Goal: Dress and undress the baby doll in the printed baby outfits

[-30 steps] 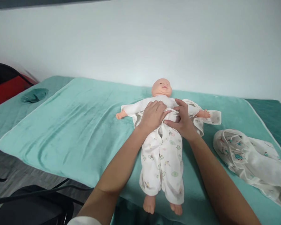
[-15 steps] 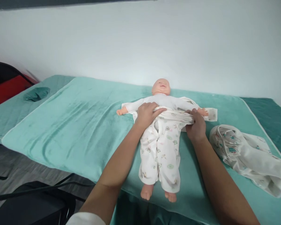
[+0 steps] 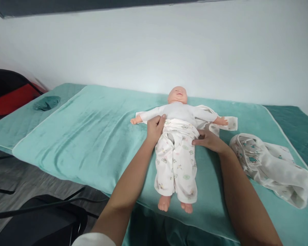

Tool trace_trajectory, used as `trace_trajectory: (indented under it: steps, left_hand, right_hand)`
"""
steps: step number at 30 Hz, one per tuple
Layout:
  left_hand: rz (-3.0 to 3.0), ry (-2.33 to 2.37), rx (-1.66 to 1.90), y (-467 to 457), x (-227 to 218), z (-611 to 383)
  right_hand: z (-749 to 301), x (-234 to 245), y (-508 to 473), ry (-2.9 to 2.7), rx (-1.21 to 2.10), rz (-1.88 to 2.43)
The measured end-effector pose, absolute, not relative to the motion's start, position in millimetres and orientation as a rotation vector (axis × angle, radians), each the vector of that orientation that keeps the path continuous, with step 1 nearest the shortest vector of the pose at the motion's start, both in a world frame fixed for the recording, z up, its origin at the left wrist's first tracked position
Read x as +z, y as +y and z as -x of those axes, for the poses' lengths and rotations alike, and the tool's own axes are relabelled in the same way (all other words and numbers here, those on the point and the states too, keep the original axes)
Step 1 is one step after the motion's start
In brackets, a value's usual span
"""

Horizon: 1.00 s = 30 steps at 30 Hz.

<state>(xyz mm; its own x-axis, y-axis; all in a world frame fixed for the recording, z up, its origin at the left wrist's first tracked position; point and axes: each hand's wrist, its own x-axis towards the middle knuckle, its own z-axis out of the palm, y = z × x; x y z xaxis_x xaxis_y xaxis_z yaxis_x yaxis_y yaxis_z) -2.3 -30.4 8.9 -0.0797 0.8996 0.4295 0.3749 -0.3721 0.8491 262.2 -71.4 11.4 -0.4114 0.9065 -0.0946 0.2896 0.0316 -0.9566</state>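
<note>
A baby doll (image 3: 178, 95) lies on its back with its arms spread, in a plain white top (image 3: 178, 111) and white printed trousers (image 3: 181, 160). Its bare feet stick out of the trouser legs. At the left side of the waist, my left hand (image 3: 155, 130) is closed on the edge of the trousers, thumb up. On the other side, my right hand (image 3: 209, 140) touches the hip of the trousers, thumb and fingers apart; some of its fingertips are hidden. A printed white garment (image 3: 232, 123) lies spread under the doll, showing beside its right-hand arm.
To the right lies a bundled white printed cloth (image 3: 272, 167). All this rests on a padded bed with a green cover (image 3: 92, 130) and a face hole (image 3: 46, 103) at its left end. A white wall (image 3: 154, 48) stands behind; a black chair (image 3: 41, 218) is at lower left.
The trousers' bunched waistband now lies smoother over the belly. My right hand has let go of the waistband and moved lower to the hip. My left hand has shifted slightly outward along the edge.
</note>
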Motion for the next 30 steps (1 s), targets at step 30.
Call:
trace_trajectory:
  steps: [30]
  left_hand:
    - [-1.453, 1.419, 1.267, -97, -5, 8]
  right_hand:
    - [-244, -7, -78, -1.732, 0.717, 1.194]
